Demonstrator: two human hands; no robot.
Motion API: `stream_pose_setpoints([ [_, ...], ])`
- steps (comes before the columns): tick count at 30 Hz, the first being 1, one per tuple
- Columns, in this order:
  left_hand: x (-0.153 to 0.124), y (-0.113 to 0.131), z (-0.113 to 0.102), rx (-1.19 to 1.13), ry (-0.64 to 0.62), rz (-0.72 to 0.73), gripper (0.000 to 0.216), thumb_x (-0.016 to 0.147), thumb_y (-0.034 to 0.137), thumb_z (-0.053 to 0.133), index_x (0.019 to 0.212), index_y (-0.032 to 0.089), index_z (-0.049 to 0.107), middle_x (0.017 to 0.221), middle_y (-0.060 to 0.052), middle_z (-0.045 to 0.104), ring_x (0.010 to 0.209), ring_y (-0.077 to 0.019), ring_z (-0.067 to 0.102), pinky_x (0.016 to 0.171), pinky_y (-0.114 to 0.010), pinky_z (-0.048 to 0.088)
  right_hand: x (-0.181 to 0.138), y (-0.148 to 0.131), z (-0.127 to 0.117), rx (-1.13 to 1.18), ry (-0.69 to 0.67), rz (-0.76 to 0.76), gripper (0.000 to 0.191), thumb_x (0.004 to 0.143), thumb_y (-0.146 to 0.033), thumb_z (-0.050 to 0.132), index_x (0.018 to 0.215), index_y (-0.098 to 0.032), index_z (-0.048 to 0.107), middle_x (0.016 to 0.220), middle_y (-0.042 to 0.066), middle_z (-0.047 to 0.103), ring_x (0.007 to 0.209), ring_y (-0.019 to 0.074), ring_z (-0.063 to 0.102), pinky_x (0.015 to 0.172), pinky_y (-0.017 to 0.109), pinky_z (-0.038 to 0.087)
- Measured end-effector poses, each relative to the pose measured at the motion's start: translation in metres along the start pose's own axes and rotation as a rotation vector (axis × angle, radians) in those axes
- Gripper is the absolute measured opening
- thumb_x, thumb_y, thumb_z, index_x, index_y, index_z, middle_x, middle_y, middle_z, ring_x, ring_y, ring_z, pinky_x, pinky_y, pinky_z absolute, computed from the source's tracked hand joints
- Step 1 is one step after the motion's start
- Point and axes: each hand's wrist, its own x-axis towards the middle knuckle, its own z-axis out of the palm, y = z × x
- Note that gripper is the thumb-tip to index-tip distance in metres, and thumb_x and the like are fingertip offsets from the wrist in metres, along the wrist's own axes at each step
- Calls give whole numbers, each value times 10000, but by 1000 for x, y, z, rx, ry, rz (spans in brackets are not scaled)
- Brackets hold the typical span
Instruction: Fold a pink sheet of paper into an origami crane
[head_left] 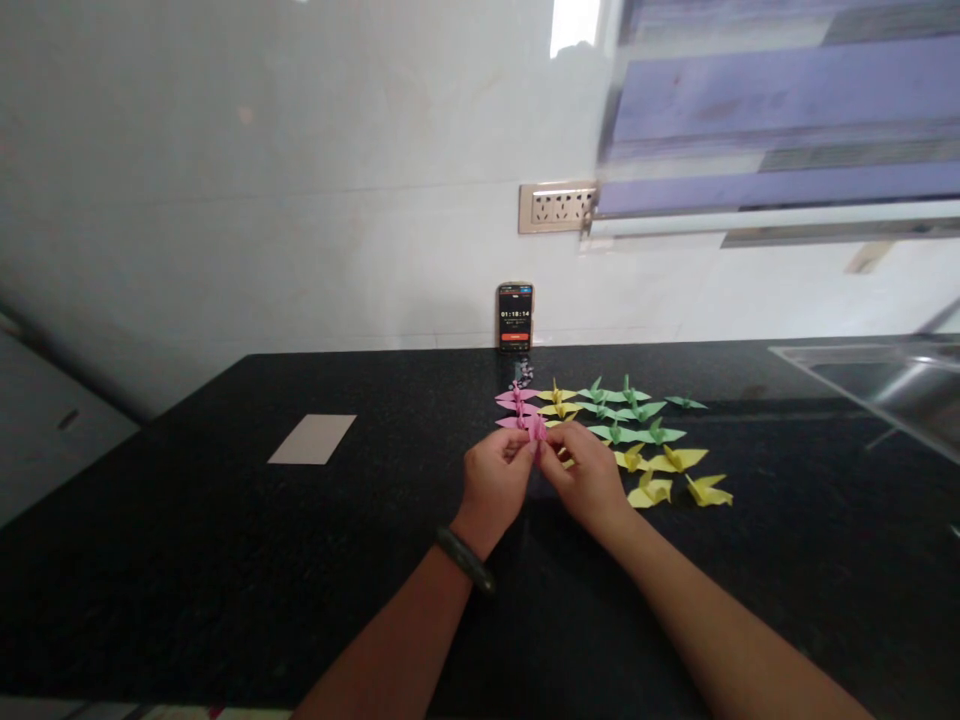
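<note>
Both forearms come up from the near edge of the black worktop [225,560], and I see my left hand [493,482], with a dark band at its wrist, and my right hand [587,478] meeting fingertip to fingertip, each pinched on the small pink folded paper [537,429] held just above the worktop. Just beyond that paper lie pink cranes [516,400], with yellow cranes [670,476] and green cranes [626,412] spread to its right, a phone [515,316] propped against the wall straight behind it, a blank sheet [313,439] well off to its left and a steel sink [885,385] far to its right.
</note>
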Motion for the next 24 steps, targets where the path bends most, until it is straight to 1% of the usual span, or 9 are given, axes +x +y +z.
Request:
stream_pose_setpoints([
  [3,0,0,-2,42,-15,72,117,711,208,570,758,157,663,751,-56,657,686,-153,604,651,-256,469,0,-1,0,47,16,50,70,746,-209,510,684,-194,538,678,29,559,597,137,507,548,247,423],
  [5,1,1,-5,74,-3,154,108,715,196,566,741,158,664,793,-67,642,757,-161,597,703,-265,467,1,-2,-1,136,4,71,77,759,-219,502,703,-194,550,728,38,576,637,143,523,565,252,432],
  [8,3,3,-9,97,9,249,101,719,179,563,709,163,663,883,-82,629,868,-173,581,779,-278,453,3,1,-4,350,-63,131,112,795,-231,474,753,-197,573,806,44,595,721,150,548,622,265,452],
  [10,4,4,-11,86,-34,262,107,725,173,557,712,172,663,913,-79,639,893,-173,579,805,-283,444,4,5,-6,488,-131,179,121,804,-244,475,779,-191,581,793,37,597,706,144,547,635,273,458],
  [13,5,5,-12,77,-99,251,103,725,172,557,727,176,660,864,-65,655,830,-163,596,761,-272,457,6,11,-6,603,-200,226,121,793,-263,507,813,-180,592,759,24,598,657,132,531,630,275,459],
  [18,5,10,-13,196,-47,330,104,713,157,569,656,166,655,705,-48,642,706,-141,588,668,-243,457,7,15,-5,666,-230,262,142,776,-293,533,793,-174,608,734,13,598,642,126,523,609,259,447],
  [20,5,9,-12,210,-7,318,107,714,148,562,668,164,657,700,-47,651,685,-137,592,658,-245,458,7,15,-4,664,-218,282,151,769,-306,540,775,-172,608,707,8,594,614,119,516,592,250,437],
  [21,5,9,-11,190,10,289,98,712,146,561,704,161,658,710,-47,657,674,-136,597,648,-246,462,7,15,-3,655,-206,296,159,765,-315,543,759,-169,606,687,7,588,596,116,510,579,246,431],
  [24,4,5,-8,45,40,133,184,703,147,563,876,142,625,711,-43,662,625,-132,611,599,-240,475,6,13,-1,612,-163,341,190,756,-342,544,723,-161,594,635,5,565,536,108,486,522,238,407],
])
